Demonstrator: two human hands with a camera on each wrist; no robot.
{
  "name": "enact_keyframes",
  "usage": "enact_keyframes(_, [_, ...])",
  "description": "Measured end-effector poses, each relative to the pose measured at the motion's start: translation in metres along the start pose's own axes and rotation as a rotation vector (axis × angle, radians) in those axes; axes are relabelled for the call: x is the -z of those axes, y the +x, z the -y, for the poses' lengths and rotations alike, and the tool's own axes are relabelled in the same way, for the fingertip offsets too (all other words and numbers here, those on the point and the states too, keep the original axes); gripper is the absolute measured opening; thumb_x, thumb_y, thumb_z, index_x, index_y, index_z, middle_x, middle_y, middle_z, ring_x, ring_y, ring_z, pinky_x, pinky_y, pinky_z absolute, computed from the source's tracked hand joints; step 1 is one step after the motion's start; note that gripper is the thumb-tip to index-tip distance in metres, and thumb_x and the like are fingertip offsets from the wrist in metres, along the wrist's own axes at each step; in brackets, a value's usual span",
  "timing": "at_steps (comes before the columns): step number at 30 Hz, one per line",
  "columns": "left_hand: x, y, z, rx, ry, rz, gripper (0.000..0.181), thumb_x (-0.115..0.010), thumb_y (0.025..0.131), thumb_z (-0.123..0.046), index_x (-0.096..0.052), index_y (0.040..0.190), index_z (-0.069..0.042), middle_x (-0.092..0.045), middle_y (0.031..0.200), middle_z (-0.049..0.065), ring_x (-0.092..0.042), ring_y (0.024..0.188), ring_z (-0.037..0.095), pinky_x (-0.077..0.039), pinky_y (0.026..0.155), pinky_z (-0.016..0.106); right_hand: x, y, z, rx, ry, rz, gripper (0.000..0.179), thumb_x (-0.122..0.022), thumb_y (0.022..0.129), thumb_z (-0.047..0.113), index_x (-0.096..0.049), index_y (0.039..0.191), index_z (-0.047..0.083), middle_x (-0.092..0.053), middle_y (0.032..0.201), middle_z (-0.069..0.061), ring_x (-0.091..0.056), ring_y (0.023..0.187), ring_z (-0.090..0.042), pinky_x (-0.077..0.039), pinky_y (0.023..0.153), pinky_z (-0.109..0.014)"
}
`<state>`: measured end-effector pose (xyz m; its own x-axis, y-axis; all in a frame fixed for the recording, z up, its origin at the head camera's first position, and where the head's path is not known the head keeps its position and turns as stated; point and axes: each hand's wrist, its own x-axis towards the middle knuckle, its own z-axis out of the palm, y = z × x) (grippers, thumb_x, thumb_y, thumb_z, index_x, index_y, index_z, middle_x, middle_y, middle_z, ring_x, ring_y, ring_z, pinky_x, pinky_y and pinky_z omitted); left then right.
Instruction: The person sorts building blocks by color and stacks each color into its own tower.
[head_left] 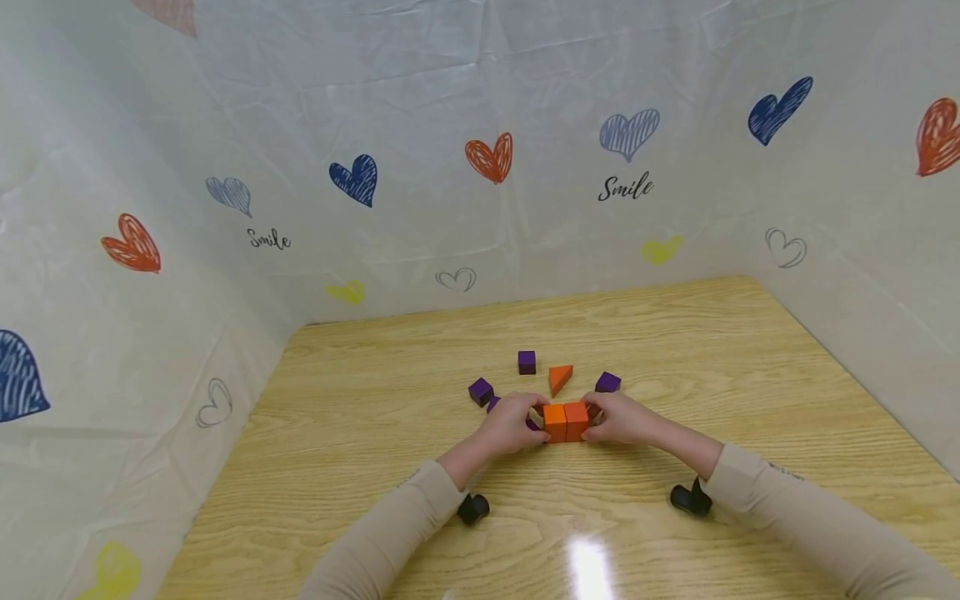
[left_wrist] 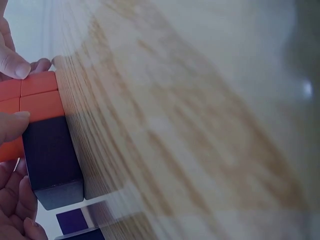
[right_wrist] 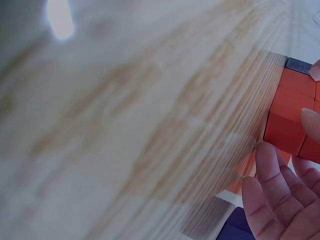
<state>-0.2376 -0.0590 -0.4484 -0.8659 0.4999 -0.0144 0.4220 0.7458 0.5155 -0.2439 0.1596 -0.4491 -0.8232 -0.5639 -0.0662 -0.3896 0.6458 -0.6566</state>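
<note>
Near the table's middle, my left hand (head_left: 513,423) pinches the left end of a group of orange blocks (head_left: 554,423), thumb on the near side. From the opposite end my right hand (head_left: 618,417) grips the same group, its thumb on the right block (head_left: 577,421). In the left wrist view the orange blocks appear as two layers pressed side by side. A dark purple block (left_wrist: 52,155) stands against their left end, beneath my left hand. Part of the far side is hidden by the fingers.
Beyond the hands lie an orange triangular block (head_left: 559,377) and purple cubes, one at the back (head_left: 527,362), one left (head_left: 481,392), one right (head_left: 608,382). Another purple block (head_left: 493,404) is partly covered by my left hand. A heart-printed sheet (head_left: 405,233) surrounds the wooden table (head_left: 360,467).
</note>
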Motion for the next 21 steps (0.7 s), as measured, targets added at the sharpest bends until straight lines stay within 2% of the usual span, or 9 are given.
enact_keyframes(17, [0.0003,-0.0004,-0.0001,-0.006,0.000,-0.009,0.038,-0.075,0.076,-0.022,-0.063,0.110,-0.013,-0.063,0.099,-0.005,-0.051,0.085,0.009,-0.043,0.071,0.017,-0.0004,-0.0013,0.0011,0.000,0.008,-0.003,0.032,-0.073,0.076,0.012,-0.059,0.102,0.000,-0.064,0.091,-0.005,-0.058,0.079,-0.014,-0.048,0.071,-0.030])
enact_keyframes(21, [0.0004,-0.0010,0.0011,-0.008,0.015,-0.019,0.039,-0.076,0.075,-0.024,-0.063,0.111,-0.014,-0.064,0.100,-0.005,-0.051,0.087,0.010,-0.041,0.074,0.019,0.0003,-0.0012,0.0017,-0.004,0.006,0.012,0.043,-0.073,0.075,0.012,-0.057,0.112,-0.003,-0.064,0.095,-0.007,-0.058,0.081,-0.015,-0.048,0.071,-0.030])
